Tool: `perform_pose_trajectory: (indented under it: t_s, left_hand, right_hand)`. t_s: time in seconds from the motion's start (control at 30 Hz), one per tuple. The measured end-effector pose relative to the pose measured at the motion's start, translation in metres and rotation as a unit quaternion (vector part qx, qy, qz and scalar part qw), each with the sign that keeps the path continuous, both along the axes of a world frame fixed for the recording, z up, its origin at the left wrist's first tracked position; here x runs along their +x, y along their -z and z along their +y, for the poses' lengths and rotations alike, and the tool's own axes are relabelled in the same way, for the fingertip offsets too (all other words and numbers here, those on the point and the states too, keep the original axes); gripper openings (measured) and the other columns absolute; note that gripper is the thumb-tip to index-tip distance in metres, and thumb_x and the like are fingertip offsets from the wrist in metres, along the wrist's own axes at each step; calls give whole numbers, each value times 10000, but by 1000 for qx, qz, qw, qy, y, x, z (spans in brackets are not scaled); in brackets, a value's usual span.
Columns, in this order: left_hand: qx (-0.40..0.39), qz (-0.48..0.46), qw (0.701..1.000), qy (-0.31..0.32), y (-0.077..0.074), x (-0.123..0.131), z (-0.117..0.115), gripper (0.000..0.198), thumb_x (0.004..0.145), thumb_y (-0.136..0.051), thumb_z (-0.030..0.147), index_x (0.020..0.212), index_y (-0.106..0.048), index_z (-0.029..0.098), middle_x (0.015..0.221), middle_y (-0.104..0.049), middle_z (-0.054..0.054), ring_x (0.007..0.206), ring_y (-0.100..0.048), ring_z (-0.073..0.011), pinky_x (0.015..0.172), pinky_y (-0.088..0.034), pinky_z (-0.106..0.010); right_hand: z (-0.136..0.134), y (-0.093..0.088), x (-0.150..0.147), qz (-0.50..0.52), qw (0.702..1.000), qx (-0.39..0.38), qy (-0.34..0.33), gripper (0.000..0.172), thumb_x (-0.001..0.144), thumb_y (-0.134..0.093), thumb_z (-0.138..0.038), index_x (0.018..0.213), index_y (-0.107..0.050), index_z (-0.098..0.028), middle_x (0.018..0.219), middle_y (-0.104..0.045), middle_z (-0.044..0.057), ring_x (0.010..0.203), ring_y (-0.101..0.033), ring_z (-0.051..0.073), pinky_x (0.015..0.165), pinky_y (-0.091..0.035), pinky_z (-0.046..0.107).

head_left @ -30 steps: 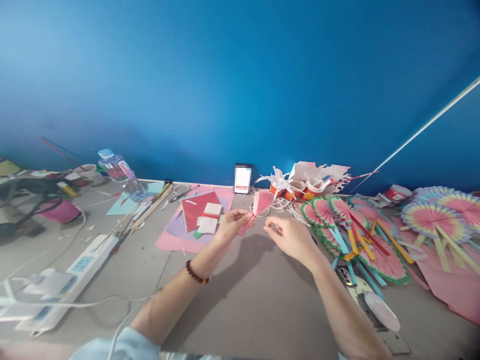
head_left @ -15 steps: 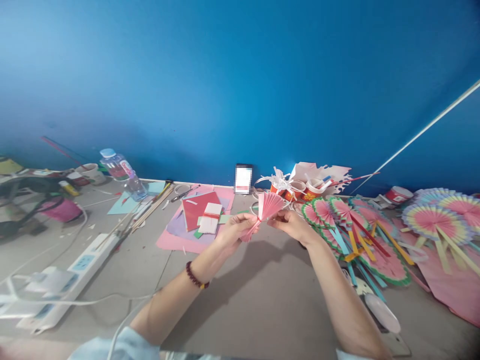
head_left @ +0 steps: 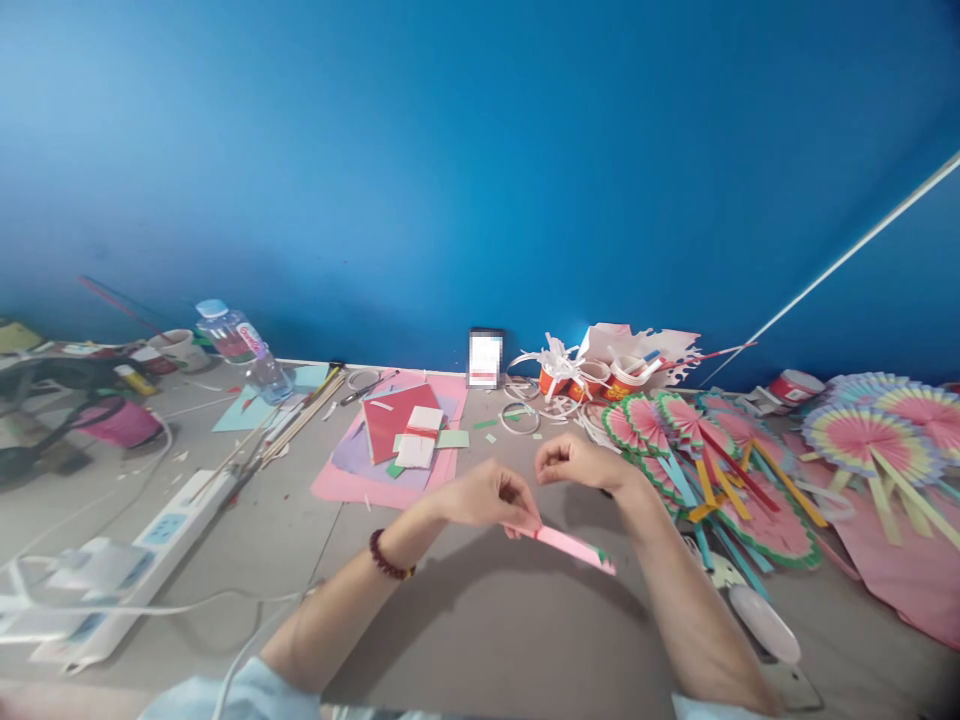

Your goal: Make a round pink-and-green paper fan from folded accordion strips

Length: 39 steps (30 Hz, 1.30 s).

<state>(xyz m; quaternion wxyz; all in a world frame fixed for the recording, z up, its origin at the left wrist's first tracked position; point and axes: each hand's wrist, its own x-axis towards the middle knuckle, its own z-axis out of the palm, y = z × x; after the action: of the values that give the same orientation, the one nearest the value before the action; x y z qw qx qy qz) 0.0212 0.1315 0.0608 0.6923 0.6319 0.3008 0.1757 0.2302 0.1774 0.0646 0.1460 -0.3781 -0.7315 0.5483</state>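
Observation:
In my left hand [head_left: 491,497], finger and thumb pinch a narrow pleated pink paper fan [head_left: 574,549], folded nearly closed. It points down to the right, with green at its far end and a bit of red beside my fingertips. My right hand [head_left: 577,463] is raised a little above and to the right of it, apart from the paper. Its fingers are curled with the tips together; whether something thin is between them I cannot make out.
On the right lie finished pleated paper fans [head_left: 750,470] and a white computer mouse [head_left: 765,625]. At the back stand a phone [head_left: 485,358] and red paper cups [head_left: 626,380]. Coloured paper sheets [head_left: 386,430], a water bottle [head_left: 244,345] and a power strip [head_left: 161,545] are on the left.
The pink pleated paper has swung from upright and spread to narrow and pointing down right. My left hand has turned and lowered; my right hand has risen slightly, away from the paper.

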Motion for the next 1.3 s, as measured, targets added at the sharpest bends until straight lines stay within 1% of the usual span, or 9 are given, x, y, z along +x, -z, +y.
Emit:
perform_pose_trajectory:
  t_s: [0.1,0.27,0.4,0.53,0.8,0.93,1.07,1.17,1.3]
  left_hand:
    - [94,70,993,-12,6,1,-1,117,684,-653,273,678,-705,167,604,-651,-29,532,-573,-129,509,-432,-216]
    - [210,113,965,-108,17,4,4,87,678,-585,194,643,-660,167,568,-634,-14,509,-547,-126,497,-381,-215]
    - [228,105,954,-161,23,5,10,41,663,-596,179,671,-636,174,584,-631,-15,537,-560,-137,513,-384,-217]
    - [238,88,942,-218,27,5,14,90,663,-598,178,725,-663,185,579,-636,-14,522,-551,-139,522,-385,-225]
    - [269,57,913,-302,24,5,20,135,717,-548,157,661,-665,196,622,-652,-21,552,-531,-140,563,-395,-237]
    - [252,29,908,-335,22,4,21,101,725,-563,181,657,-637,193,617,-615,-3,531,-510,-119,533,-383,-224]
    - [202,-12,915,-350,21,3,24,87,732,-600,247,679,-607,179,588,-585,1,536,-536,-124,535,-415,-229]
    - [131,-61,925,-352,22,2,28,173,695,-670,326,702,-603,167,582,-591,-2,536,-558,-129,560,-464,-253]
    - [15,-124,916,-382,19,0,30,341,583,-771,413,706,-598,146,600,-609,-5,526,-573,-118,583,-501,-267]
  right_hand:
    - [-5,-2,-4,-41,999,32,16,203,689,-655,-350,688,-636,-148,564,-510,-57,547,-413,84,546,-326,206]
    - [-20,-17,-11,-114,985,99,87,230,739,-593,-391,702,-642,-169,512,-426,-73,503,-371,81,501,-290,198]
    - [-35,-31,-18,-191,956,170,145,221,776,-552,-381,699,-638,-193,477,-410,-75,460,-352,79,463,-239,201]
    - [-48,-39,-27,-233,928,239,167,193,795,-537,-342,716,-661,-217,497,-516,-50,462,-419,92,471,-250,214]
    - [-56,-38,-33,-281,878,328,207,178,830,-546,-349,742,-662,-246,600,-646,-13,532,-536,136,509,-260,233]
    - [-59,-38,-33,-299,863,340,225,151,832,-552,-333,759,-657,-253,583,-634,-17,518,-520,141,507,-248,236]
    - [-62,-41,-34,-289,868,337,220,135,823,-569,-321,752,-655,-246,582,-628,-20,504,-506,132,508,-253,237]
    - [-63,-43,-34,-281,870,338,222,140,827,-556,-316,759,-655,-245,573,-616,-22,486,-491,124,502,-251,235]
    - [-62,-44,-35,-275,869,340,231,140,824,-546,-298,773,-668,-250,572,-605,-19,491,-490,122,505,-257,229]
